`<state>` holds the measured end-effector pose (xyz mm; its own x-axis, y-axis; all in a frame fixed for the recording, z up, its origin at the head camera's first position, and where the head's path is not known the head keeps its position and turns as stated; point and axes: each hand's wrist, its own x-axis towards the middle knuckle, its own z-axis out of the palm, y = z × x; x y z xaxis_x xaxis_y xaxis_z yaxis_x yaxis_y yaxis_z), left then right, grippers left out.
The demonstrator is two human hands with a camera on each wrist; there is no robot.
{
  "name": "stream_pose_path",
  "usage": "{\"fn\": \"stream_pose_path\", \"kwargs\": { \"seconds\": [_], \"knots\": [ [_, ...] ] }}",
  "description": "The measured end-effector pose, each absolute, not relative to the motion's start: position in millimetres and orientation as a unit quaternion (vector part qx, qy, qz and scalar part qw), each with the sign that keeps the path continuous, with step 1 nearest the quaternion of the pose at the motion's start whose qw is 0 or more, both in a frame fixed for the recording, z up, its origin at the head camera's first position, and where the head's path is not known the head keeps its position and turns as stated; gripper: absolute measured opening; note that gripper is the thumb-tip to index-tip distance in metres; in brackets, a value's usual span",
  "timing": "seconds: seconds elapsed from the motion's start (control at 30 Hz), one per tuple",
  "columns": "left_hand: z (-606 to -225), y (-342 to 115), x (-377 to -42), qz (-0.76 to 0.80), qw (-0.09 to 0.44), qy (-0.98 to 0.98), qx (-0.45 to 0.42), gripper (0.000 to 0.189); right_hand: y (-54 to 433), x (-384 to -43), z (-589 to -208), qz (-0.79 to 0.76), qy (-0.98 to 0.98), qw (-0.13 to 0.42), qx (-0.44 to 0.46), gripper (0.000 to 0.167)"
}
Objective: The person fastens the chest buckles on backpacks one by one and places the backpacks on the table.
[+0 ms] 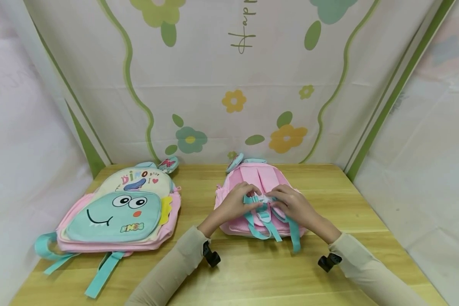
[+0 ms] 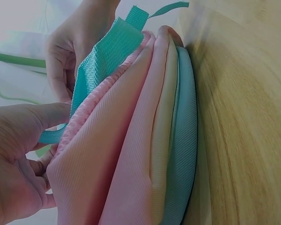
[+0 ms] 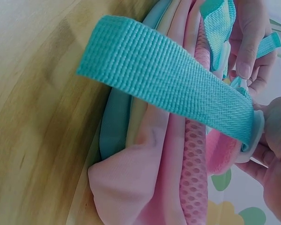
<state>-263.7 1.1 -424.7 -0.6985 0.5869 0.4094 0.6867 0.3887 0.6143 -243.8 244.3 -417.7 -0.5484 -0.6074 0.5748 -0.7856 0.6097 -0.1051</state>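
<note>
A pink child's backpack [image 1: 235,223] lies on its front, with its padded shoulder straps [image 1: 265,178] facing up. Above its back, a white plastic buckle [image 1: 265,199] on teal webbing lies between the two hands. My left hand [image 1: 239,200] pinches the buckle's left side and its webbing between thumb and fingers. From the other side my right hand [image 1: 293,206] pinches the buckle's right end, fingertips close to the left hand's. Loose teal strap ends [image 1: 293,236] hang over the bag's lower edge. In the right wrist view, a wide teal strap [image 3: 168,70] crosses in front of the bag.
A second backpack [image 1: 114,216], with a dinosaur face, lies face up on the left, its teal straps [image 1: 105,276] trailing toward the table's front. Both bags rest on a wooden table [image 1: 252,272]. Printed fabric [image 1: 210,68] walls off the back and sides.
</note>
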Motion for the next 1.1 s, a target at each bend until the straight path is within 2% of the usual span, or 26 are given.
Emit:
{"fn": "stream_pose_path", "kwargs": {
  "seconds": [0.4, 0.73, 1.1],
  "knots": [
    [-426.6, 1.1, -266.7, -0.410, 0.050, -0.829, -0.377, 0.024, 243.9, -244.4, -418.0, 0.170, -0.857, 0.255, 0.413, 0.032],
    [-425.7, 1.3, -266.4, -0.417, 0.060, -0.826, -0.376, 0.024, 241.9, -245.2, -416.1, 0.170, -0.856, 0.254, 0.418, 0.032],
    [-425.3, 2.1, -265.1, -0.404, 0.067, -0.835, -0.367, 0.022, 240.8, -247.8, -417.6, 0.156, -0.843, 0.280, 0.433, 0.035]
  ]
}}
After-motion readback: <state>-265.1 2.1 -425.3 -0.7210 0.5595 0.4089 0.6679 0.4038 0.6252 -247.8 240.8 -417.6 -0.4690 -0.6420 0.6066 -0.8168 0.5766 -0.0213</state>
